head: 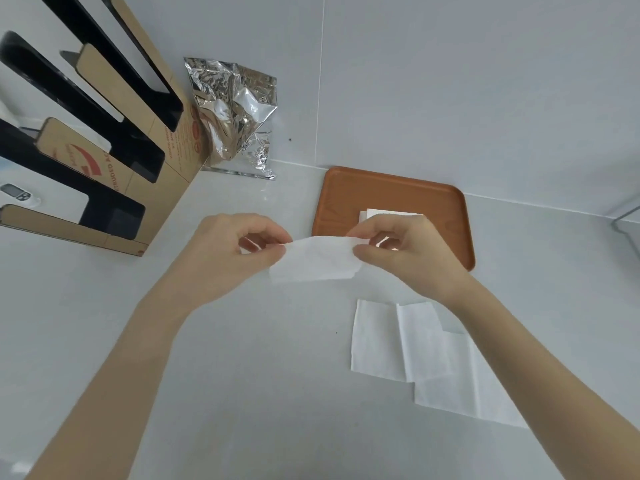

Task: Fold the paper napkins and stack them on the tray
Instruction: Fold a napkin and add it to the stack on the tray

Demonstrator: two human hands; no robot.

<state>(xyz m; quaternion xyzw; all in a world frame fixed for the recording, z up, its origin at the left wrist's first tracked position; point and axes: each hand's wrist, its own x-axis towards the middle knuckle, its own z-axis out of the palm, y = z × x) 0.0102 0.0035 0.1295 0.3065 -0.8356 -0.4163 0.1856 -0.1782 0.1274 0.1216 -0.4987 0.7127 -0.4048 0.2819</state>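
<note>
A white paper napkin [315, 259] hangs in the air between my hands, just in front of the tray. My left hand [235, 249] pinches its left top corner and my right hand [405, 247] pinches its right top corner. The brown tray [388, 188] lies at the back of the white counter, with a folded white napkin [388, 213] on it, partly hidden behind my right hand. Three loose flat napkins [412, 344] lie overlapping on the counter near my right forearm.
A crumpled silver foil bag [235, 116] leans against the wall at the back left. A cardboard and black rack [114, 147] stands at the left. A small white digital device [17, 194] sits at the far left. A metal frame [627, 216] shows at the right edge.
</note>
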